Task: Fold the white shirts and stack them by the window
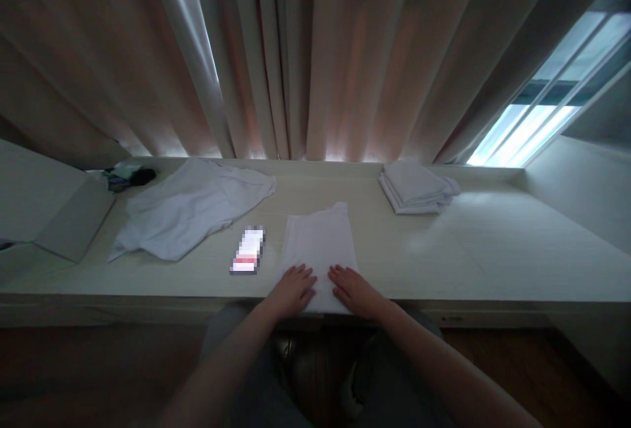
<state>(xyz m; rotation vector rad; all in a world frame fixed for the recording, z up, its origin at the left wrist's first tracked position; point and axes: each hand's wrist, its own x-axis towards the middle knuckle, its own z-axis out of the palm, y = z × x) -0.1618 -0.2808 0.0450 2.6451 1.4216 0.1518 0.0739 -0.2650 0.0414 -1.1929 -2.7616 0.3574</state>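
A white cloth (319, 244), folded into a long narrow strip, lies on the pale table (493, 250) and runs away from me. My left hand (292, 291) rests flat on its near left corner, fingers stretched out. My right hand (353, 290) lies flat on its near right corner, fingers likewise spread. Both hands sit at the table's front edge and hold nothing.
A crumpled white garment (192, 208) lies at the left. A phone (248, 250) sits between it and the strip. A stack of folded white cloths (417, 186) stands at the back right. Dark items (129, 177) lie far left. Curtains (315, 53) hang behind.
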